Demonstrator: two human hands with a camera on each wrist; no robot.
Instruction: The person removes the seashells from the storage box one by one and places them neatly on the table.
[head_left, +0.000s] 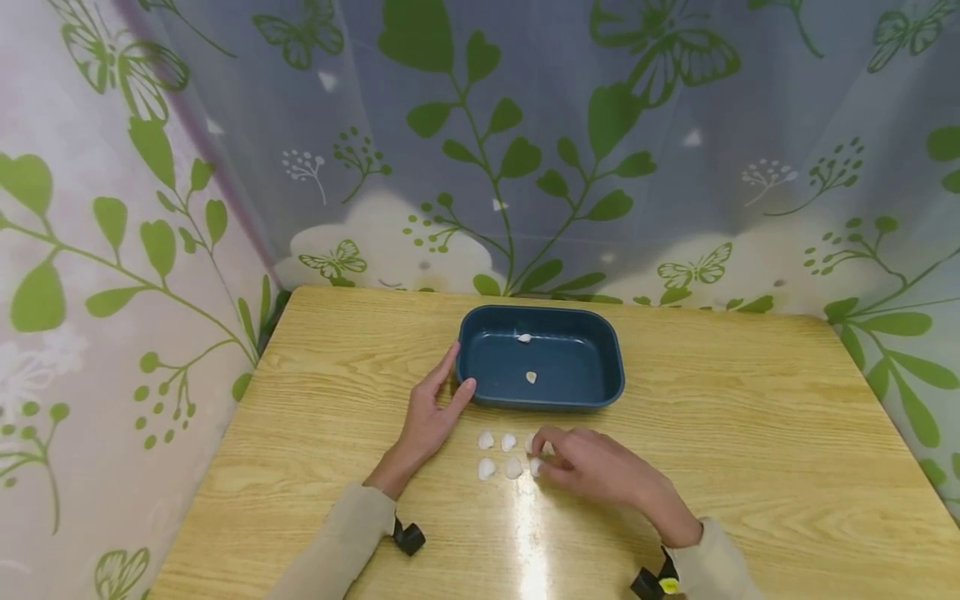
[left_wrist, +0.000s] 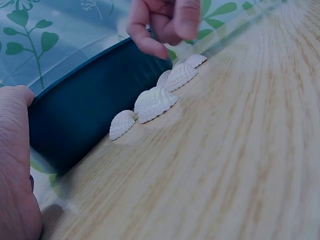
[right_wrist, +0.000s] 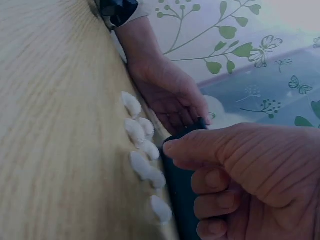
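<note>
A dark blue rectangular basin stands on the wooden table. My left hand holds its left end, thumb at the near left corner of the rim and the other fingers along the end wall. Two small pale shells lie apart in the basin, one shell nearer me and one shell farther back. In front of the basin, several white ribbed shells lie in two short rows. My right hand hovers at their right end, fingers bent and thumb low beside a shell. No shell shows between its fingertips.
The light wooden table reaches well past the basin on both sides. A patterned curtain with green leaves and butterflies hangs behind and at the sides. Black wrist cameras sit at both sleeves.
</note>
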